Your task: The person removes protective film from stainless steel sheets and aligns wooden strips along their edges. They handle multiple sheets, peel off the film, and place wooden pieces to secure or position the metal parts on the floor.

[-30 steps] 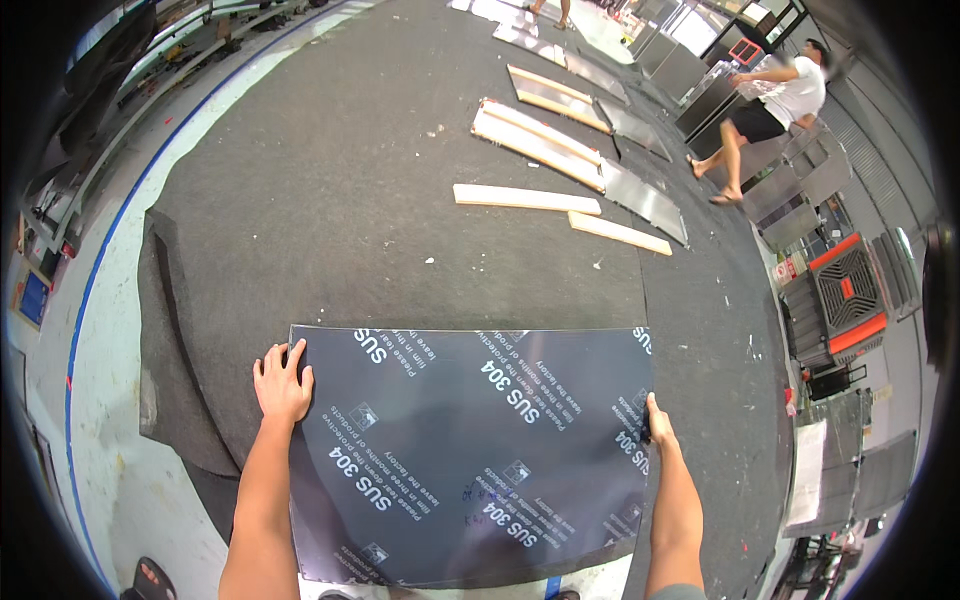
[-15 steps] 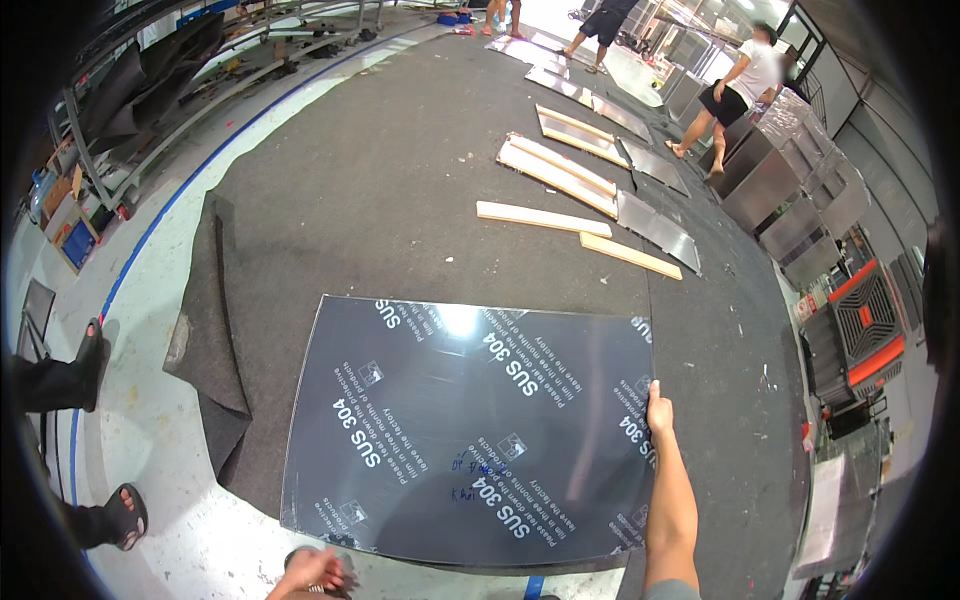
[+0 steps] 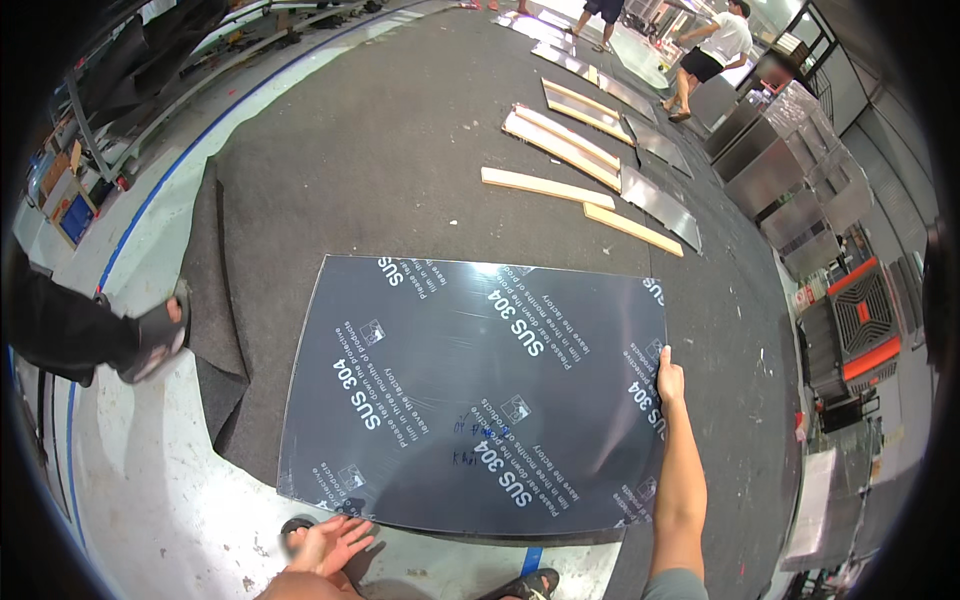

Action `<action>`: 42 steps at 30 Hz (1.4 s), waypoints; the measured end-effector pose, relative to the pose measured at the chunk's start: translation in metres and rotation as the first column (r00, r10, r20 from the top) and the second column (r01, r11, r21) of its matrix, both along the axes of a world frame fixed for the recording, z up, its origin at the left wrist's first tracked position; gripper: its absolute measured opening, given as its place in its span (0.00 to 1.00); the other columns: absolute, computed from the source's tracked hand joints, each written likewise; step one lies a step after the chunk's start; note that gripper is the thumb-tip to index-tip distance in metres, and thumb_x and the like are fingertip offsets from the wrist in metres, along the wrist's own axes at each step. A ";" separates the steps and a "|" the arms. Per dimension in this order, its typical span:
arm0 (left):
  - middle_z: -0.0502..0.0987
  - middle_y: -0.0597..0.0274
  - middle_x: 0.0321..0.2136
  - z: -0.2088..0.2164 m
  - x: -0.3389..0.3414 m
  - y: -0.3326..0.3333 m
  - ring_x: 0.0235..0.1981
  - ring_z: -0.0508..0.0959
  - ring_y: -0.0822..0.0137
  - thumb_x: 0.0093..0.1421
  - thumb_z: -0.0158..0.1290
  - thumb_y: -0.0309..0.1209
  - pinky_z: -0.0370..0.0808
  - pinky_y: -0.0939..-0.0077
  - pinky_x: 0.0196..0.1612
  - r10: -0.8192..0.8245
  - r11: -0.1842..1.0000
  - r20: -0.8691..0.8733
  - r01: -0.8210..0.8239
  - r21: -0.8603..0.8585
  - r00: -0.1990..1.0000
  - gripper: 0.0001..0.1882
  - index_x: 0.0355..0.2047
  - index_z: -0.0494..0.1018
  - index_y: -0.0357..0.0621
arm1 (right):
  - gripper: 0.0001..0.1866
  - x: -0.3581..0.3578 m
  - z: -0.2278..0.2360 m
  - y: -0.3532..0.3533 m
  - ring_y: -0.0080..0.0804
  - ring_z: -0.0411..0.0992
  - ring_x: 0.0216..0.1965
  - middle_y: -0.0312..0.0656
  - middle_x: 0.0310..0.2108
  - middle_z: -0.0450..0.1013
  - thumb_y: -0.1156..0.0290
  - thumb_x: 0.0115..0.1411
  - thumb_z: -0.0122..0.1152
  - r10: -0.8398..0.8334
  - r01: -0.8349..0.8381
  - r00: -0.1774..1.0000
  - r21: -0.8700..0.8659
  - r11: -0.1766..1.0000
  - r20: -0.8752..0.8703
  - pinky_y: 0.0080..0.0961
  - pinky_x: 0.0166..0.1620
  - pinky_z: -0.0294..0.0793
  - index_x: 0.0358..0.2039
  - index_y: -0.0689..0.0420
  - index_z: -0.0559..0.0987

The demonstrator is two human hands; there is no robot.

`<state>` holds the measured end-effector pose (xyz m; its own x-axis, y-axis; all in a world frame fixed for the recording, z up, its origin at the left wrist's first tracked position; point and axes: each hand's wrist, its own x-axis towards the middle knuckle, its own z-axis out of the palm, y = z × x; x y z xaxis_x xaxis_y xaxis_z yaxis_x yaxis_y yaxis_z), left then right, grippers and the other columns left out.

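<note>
A large rectangular metal sheet (image 3: 420, 330), covered in dark protective film with white print and a few handwritten marks, spans the space before me. My right hand (image 3: 671, 380) grips its right edge, thumb on the top face and the other fingers out of sight at the edge. Just off the near left corner is my left hand (image 3: 338, 545), palm partly up and fingers spread, holding nothing. Its fingertips come close to the sheet's near edge; whether they touch, I cannot tell. The sheet hides the floor beneath it.
Dark matting (image 3: 350, 180) covers much of the floor, with a folded edge at left. Beyond lie wooden strips (image 3: 545, 187) and metal panels (image 3: 660, 205). Another person's sandalled foot (image 3: 160, 338) is at left. Wrapped metal boxes (image 3: 790, 150) and a black-and-orange machine (image 3: 862, 315) stand at right.
The sheet sits higher in the picture. My left hand has come up toward its near edge, fingers now spread. The person at left has stepped closer; the white-topped person has moved farther off.
</note>
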<state>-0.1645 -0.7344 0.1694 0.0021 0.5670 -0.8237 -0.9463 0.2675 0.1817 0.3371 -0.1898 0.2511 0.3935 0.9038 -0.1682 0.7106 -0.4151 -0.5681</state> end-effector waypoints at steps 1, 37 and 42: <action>0.68 0.40 0.61 0.002 -0.001 0.001 0.71 0.67 0.43 0.74 0.53 0.30 0.65 0.33 0.75 0.010 1.000 0.017 -0.010 -0.012 1.000 0.09 0.48 0.69 0.37 | 0.48 0.001 0.001 -0.001 0.50 0.83 0.53 0.61 0.47 0.84 0.31 0.74 0.46 0.003 -0.003 1.000 0.010 1.000 -0.010 0.43 0.58 0.76 0.47 0.75 0.85; 0.68 0.43 0.70 0.003 -0.001 0.005 0.73 0.67 0.44 0.71 0.60 0.30 0.67 0.37 0.74 -0.091 0.977 0.062 0.077 0.201 0.994 0.33 0.71 0.61 0.29 | 0.50 0.043 -0.069 -0.006 0.46 0.83 0.48 0.54 0.48 0.84 0.28 0.73 0.46 -0.091 0.091 0.996 0.027 0.995 -0.019 0.42 0.57 0.77 0.53 0.74 0.83; 0.76 0.41 0.63 0.017 -0.008 -0.004 0.68 0.74 0.45 0.72 0.57 0.26 0.73 0.40 0.71 -0.147 0.988 -0.085 0.142 -0.063 0.985 0.26 0.66 0.66 0.25 | 0.51 0.053 -0.090 -0.013 0.42 0.80 0.50 0.54 0.51 0.83 0.28 0.74 0.45 -0.117 0.104 0.978 -0.083 0.991 -0.174 0.43 0.58 0.75 0.56 0.75 0.82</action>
